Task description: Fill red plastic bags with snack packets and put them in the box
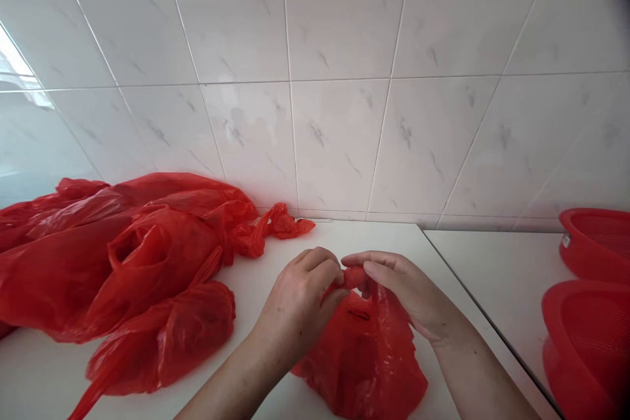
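Observation:
A thin red plastic bag [364, 361] hangs and spreads over the white tabletop beneath my hands. Its gathered, twisted end is bunched up between them. My left hand [308, 295] is closed, with its thumb and fingers pinching that bunched end. On the other side, my right hand [403, 282] curls its thumb and fingers around the same gathered part, also closed on it. Some of my right fingertips are hidden behind the plastic.
A big heap of crumpled red plastic bags [162, 236] covers the left of the white table [275, 354]. Two red plastic baskets [566, 335] stand at the right edge. Behind runs a white tiled wall [339, 138]. A dark seam [472, 292] crosses the tabletop right of my hands.

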`<state>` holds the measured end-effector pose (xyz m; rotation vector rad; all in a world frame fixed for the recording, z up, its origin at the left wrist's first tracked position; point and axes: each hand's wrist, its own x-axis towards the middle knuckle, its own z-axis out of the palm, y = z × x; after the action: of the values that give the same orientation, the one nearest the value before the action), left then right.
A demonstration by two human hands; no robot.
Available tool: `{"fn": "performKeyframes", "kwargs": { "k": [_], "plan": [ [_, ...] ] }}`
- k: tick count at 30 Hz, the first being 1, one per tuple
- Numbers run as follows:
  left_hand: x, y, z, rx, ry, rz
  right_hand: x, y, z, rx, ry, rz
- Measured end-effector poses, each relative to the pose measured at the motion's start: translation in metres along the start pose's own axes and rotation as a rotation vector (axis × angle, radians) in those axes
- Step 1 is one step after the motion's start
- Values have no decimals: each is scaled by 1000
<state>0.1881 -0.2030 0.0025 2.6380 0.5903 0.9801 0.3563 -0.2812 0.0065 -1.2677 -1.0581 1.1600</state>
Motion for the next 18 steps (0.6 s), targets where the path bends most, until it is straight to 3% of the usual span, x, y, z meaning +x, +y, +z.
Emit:
{"fn": "performKeyframes", "kwargs": {
  "k": [3, 5, 8, 10, 14, 18],
  "plan": [
    [-6, -1, 0, 42, 6, 67, 11, 12, -4, 38, 67, 15],
    [-13, 0, 0, 54, -44, 104, 21, 25, -13, -63, 196, 1],
    [-29, 1, -1, 24, -206, 167, 37, 53, -38, -364, 475, -38],
    [-41, 1, -3, -17, -325, 167, 45, 74, -56, -461, 577, -19],
    [-56, 1, -10, -162, -465, 40, 54, 103, -76, -466, 557, 12],
    [-51, 6, -14, -355, -383, -21, 52, 109, -82, -437, 525, -32]
  ]
}}
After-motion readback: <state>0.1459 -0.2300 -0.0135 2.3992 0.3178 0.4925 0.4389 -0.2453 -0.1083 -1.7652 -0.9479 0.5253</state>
